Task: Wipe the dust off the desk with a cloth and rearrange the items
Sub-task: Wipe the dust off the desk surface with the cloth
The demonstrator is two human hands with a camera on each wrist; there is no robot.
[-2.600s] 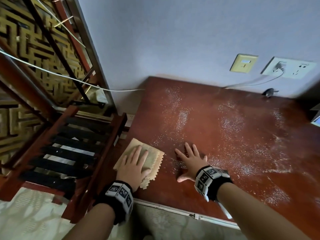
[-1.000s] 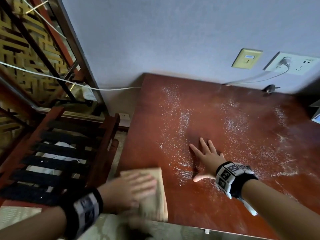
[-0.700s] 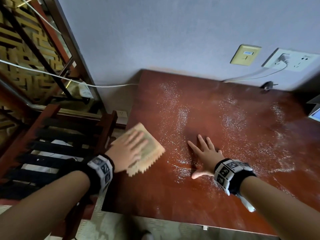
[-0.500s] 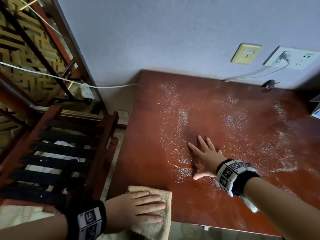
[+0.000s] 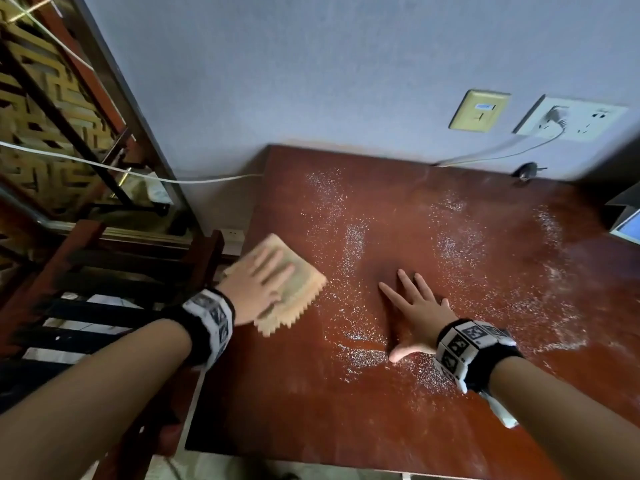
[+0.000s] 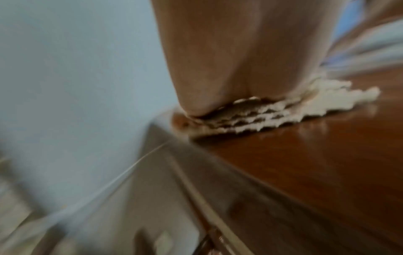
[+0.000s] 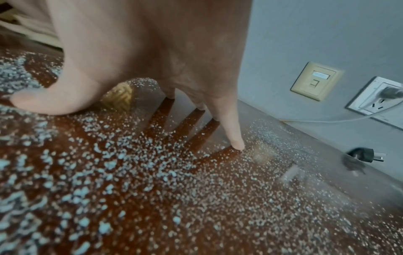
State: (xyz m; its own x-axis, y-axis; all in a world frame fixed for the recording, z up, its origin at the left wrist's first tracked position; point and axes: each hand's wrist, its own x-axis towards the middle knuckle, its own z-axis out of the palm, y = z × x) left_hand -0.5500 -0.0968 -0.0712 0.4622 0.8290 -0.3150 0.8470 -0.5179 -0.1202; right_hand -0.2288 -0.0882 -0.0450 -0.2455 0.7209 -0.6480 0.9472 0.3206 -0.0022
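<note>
A folded beige cloth with zigzag edges lies at the left edge of the reddish-brown desk. My left hand presses flat on the cloth with straight fingers; the left wrist view shows the palm on the layered cloth. White dust is scattered over the middle and right of the desk. My right hand lies flat on the desk with fingers spread, amid the dust. The strip of desk nearest the left edge looks free of dust.
A wooden chair stands left of the desk. On the wall are a beige plate and a white socket with a cable plugged in. A loose black plug lies at the desk's back edge; a device corner shows far right.
My left hand has swept the cloth from the desk's near left corner back up along the left edge. The right hand has stayed flat in the same spot.
</note>
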